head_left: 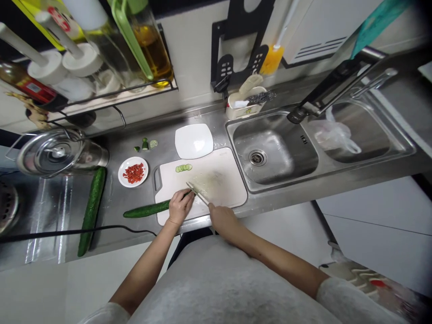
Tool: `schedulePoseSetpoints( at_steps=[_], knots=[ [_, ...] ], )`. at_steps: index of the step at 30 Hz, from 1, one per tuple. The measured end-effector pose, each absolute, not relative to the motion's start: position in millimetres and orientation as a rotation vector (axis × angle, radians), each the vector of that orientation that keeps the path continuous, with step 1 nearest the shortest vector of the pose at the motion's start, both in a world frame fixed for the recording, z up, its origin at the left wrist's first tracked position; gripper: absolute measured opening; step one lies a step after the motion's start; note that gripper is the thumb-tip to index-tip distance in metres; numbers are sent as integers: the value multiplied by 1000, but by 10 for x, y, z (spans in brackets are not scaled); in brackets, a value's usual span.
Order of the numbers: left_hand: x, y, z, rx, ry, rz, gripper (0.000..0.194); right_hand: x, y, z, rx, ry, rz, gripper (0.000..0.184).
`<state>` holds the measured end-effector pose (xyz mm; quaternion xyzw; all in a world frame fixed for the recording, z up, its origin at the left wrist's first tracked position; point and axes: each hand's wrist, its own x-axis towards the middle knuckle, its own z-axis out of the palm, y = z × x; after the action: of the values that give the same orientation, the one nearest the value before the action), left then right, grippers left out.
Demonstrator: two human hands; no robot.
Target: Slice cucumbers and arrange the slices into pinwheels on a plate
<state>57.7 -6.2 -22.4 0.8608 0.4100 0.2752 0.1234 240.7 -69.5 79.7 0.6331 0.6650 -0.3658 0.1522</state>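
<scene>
My left hand [180, 206] is closed around the right end of a long green cucumber [145, 210], which lies partly on the white cutting board [232, 180] and sticks out past its left edge. Gripped in my right hand [223, 220] is a knife [199, 194], its blade slanting up and left against the cucumber's cut end, close to my left fingertips. Several cucumber slices [184, 168] lie in an overlapping row near the board's upper left. The board's middle looks wet.
A small plate of chopped red pieces [134, 173], cucumber ends [145, 144] and a white square plate [194, 141] sit behind the board. Another whole cucumber [92, 211] and a black cord [111, 228] lie left. To the right is a steel sink [276, 148]; a lidded pot [60, 153] stands far left.
</scene>
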Motion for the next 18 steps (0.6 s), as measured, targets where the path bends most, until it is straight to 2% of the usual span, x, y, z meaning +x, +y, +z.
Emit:
schedulePoseSetpoints(
  at_steps=[18],
  knots=[
    [577,-75,-245,2516,1174,785,19,2404,-579,756,1800,1941,-1031,27]
  ],
)
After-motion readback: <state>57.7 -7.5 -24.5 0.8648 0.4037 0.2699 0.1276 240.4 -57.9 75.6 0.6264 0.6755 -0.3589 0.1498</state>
